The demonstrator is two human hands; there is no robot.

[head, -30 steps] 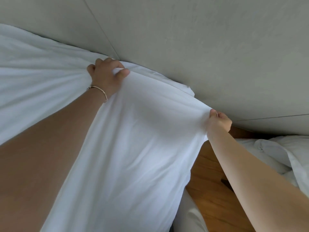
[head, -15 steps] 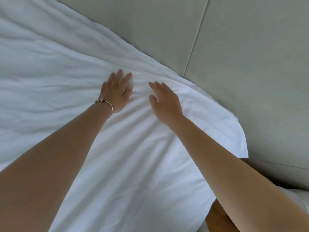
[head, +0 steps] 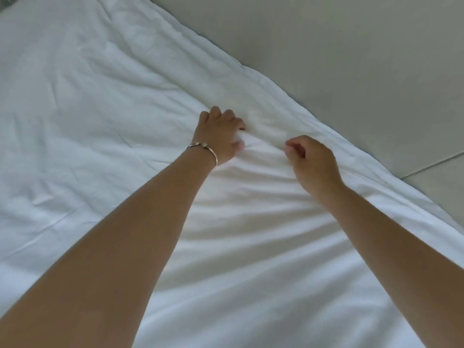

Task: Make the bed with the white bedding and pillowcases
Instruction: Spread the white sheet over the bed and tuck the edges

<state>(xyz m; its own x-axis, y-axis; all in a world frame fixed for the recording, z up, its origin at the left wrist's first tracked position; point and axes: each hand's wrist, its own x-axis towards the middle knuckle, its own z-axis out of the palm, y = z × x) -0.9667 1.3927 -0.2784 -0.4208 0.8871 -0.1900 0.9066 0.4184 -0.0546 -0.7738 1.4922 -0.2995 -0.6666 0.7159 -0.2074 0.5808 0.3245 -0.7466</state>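
Two hands work the middle of the frame. Half a second ago both lay flat with fingers spread on the white bedding; now the left hand, with one bracelet at its wrist, bunches a fold between curled fingers, and the right hand has curled just beside it, though whether it pinches cloth I cannot tell. Smoothing has likely turned into gathering, to tug the wrinkles out. One sheet fills the left and lower frame, touching the grey headboard at upper right.
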